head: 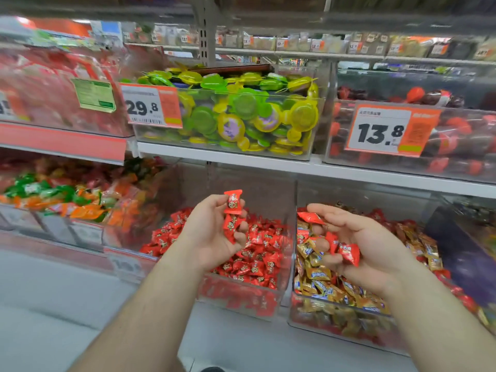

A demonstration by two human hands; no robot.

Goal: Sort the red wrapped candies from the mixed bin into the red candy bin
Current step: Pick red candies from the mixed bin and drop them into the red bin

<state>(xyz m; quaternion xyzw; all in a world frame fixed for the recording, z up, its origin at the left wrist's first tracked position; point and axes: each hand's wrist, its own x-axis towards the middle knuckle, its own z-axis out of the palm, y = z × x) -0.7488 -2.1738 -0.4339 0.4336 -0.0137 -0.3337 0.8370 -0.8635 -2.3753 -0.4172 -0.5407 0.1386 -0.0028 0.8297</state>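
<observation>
Red, glossy, crinkled foil is catching the light in both hands. The left hand [212, 226] is hovering palm-up over the red candy bin [241, 299], its fingers [243, 226] curling round two or three pillow-shaped red wrapped candies [233, 202], one sticking up above the fingertips. The right hand [362, 245] is hanging over the mixed bin [335, 318], fingers bent and cupping several more red candies, one pinched near the thumb [311, 218] and others lying against the palm [349, 253].

Both bins are clear, hard plastic boxes sitting side by side, walls touching, on a low white shelf. The red bin is holding only red wrappers; the mixed bin is holding gold-and-blue wrappers [319, 275] with red ones scattered among them.

A white shelf board [268, 162] is running above, carrying a clear bin of round green and yellow packets [241, 114] and orange price tags [151, 106]. Orange and green sweets [53, 197] are filling a bin to the left. The background is looking blurred.
</observation>
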